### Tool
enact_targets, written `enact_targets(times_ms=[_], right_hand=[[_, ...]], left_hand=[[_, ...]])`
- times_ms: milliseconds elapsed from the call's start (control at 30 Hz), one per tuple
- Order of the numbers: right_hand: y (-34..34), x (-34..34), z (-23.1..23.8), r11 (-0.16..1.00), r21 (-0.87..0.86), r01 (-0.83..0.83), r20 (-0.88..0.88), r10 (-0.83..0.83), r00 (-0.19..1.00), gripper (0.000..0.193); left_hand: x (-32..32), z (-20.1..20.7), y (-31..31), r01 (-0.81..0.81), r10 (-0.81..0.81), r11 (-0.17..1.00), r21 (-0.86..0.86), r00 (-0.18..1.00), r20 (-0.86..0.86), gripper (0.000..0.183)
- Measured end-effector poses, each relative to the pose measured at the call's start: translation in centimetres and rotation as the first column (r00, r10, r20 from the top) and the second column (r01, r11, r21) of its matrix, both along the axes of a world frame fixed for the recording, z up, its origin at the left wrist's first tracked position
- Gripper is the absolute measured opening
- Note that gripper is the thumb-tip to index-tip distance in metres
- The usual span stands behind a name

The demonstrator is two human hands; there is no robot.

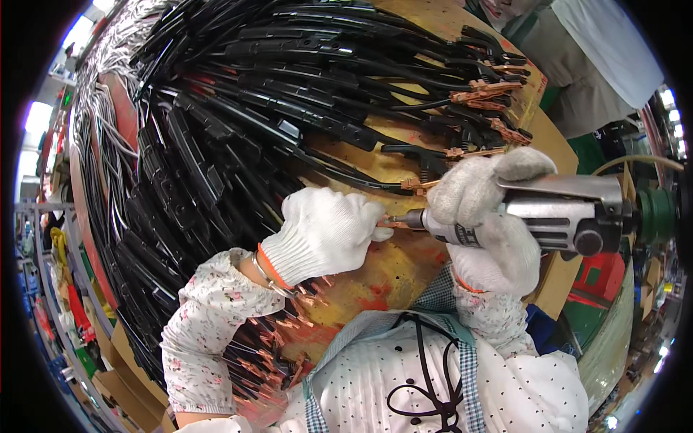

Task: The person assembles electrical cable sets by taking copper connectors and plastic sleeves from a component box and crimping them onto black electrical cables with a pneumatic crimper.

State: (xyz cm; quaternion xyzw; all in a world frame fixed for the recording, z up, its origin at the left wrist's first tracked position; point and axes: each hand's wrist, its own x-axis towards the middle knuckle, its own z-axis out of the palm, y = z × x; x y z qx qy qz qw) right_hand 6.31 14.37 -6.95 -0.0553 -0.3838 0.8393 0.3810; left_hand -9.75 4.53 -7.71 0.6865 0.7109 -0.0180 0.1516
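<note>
White-gloved right hand (467, 193) wraps round a silver cylindrical power tool (556, 215). At its tip — white-gloved left hand (325, 227), curled, pinching a coppery metal piece (390, 219).

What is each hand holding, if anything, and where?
The right hand grips the silver power tool around its front body. The left hand pinches a copper-coloured piece at the tool's tip; which part is hidden.
</note>
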Motion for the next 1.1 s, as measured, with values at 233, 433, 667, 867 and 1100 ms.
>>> enact_targets(times_ms=[233,433,667,867,1100], right_hand=[[0.5,-2.0,1.5,0.915,0.343,0.211,-0.061,-0.203,0.977,0.045],[1.3,-0.9,1.0,0.895,0.410,0.173,-0.073,-0.157,0.985,0.041],[0.7,-0.4,1.2,0.870,0.486,0.081,0.016,-0.101,0.995,0.033],[0.6,-0.8,0.9,0.830,0.544,0.122,-0.041,-0.119,0.992,0.032],[0.5,-1.1,0.9,0.779,0.601,0.179,-0.092,-0.155,0.984,0.033]], left_hand=[[-0.4,-0.6,-0.2,-0.012,0.010,0.999,0.030,0.998,0.069,0.019],[-0.1,-0.7,-0.1,-0.005,0.002,0.999,0.046,0.997,0.080,0.018],[0.0,-1.2,-0.2,-0.021,0.018,0.999,0.033,0.996,0.085,0.020],[-0.1,-1.1,-0.3,-0.033,0.029,0.999,0.031,0.994,0.106,0.020],[-0.1,-0.5,-0.1,-0.041,0.041,0.999,-0.001,0.994,0.104,0.016]])
